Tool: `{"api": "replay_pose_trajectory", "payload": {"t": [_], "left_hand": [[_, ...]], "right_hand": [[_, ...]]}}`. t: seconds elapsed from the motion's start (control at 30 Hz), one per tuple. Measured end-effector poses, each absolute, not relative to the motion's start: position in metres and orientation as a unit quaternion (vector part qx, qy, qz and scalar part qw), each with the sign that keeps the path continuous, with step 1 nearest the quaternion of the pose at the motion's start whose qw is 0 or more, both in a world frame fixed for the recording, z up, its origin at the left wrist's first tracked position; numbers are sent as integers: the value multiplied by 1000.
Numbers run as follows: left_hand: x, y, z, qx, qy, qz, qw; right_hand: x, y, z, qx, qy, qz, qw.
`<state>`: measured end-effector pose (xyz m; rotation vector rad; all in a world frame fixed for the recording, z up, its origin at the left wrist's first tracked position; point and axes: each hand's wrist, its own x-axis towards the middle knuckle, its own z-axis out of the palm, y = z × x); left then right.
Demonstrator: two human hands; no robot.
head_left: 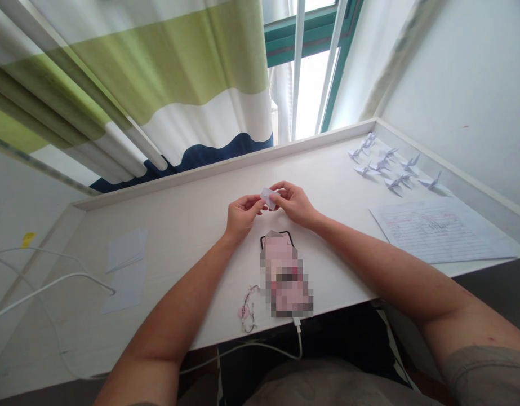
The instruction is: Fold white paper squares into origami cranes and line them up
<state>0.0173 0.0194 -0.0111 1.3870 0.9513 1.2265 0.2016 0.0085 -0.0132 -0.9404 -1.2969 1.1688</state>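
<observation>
A small folded piece of white paper point(268, 197) is held up between both hands above the middle of the desk. My left hand point(243, 214) pinches its left edge between thumb and fingers. On the other side my right hand point(294, 202) grips it, the thumb lying across its front. Part of the paper is hidden behind the fingers. Just below the hands lies a phone point(285, 276), its screen blurred out, with a charging cable point(298, 332) plugged into its lower end.
Several white folded paper cranes point(389, 163) stand at the back right. In front of them is a stack of written sheets point(437, 228). Blank paper pieces point(127, 265) lie at left, near a white cable point(52, 285). A beaded strap point(248, 310) rests beside the phone. A raised rim point(209, 169) borders the desk.
</observation>
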Motion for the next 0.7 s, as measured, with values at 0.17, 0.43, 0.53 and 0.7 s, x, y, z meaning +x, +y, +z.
{"api": "replay_pose_trajectory", "payload": {"t": [0.17, 0.43, 0.53, 0.7], "left_hand": [[17, 20, -14, 584, 382, 503, 510], [18, 22, -16, 583, 364, 512, 515], [17, 22, -17, 585, 357, 508, 522], [16, 22, -18, 579, 360, 514, 520]], "right_hand": [[203, 9, -14, -398, -558, 490, 539], [200, 9, -14, -384, -556, 486, 554], [199, 8, -13, -385, -552, 479, 564], [199, 8, -13, -390, -552, 479, 560]]}}
